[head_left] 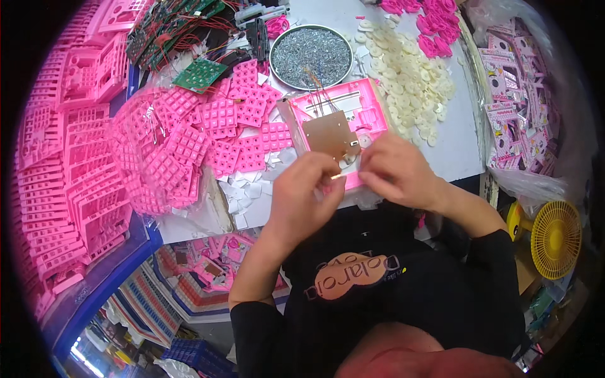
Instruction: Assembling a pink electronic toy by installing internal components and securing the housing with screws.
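Note:
A pink plastic casing (pixel 372 97) lies in front of me on the table. Inside it rests a brown circuit board (pixel 328 133), with thin wires rising from its far edge. My left hand (pixel 305 192) is at the board's near left corner, thumb and forefinger pinched around a small pale piece whose kind I cannot make out. At the near right side of the casing, my right hand (pixel 400 170) has its fingers curled together; what they hold, if anything, is hidden. A small white disc (pixel 365 142) sits in the casing beside the right fingers.
Beyond the casing stands a round tray of screws (pixel 311 55). Pale discs (pixel 406 82) are heaped to its right. Pink keypads (pixel 189 142) and green circuit boards (pixel 200 75) lie leftward. Stacked pink casings (pixel 82 183) line the far left; a yellow fan (pixel 556 239) is at right.

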A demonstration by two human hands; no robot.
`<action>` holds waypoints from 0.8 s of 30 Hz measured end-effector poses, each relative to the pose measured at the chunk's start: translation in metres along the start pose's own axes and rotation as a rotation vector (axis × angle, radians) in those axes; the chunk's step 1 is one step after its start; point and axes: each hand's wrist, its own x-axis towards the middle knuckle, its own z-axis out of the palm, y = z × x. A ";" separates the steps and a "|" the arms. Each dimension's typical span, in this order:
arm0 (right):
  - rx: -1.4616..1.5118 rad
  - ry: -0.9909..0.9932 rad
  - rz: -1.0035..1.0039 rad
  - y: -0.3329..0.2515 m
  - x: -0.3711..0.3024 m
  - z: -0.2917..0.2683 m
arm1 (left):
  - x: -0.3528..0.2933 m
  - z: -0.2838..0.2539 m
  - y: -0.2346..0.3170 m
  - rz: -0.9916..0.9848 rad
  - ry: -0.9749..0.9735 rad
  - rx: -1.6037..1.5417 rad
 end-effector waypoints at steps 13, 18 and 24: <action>0.452 -0.044 0.578 -0.002 -0.017 -0.028 | -0.014 0.008 -0.011 0.169 -0.032 0.463; 0.287 0.001 0.468 -0.005 -0.031 -0.024 | -0.018 0.013 -0.015 0.220 -0.112 0.692; -0.044 0.047 0.101 0.012 -0.042 -0.016 | -0.013 0.012 0.000 0.174 -0.187 0.810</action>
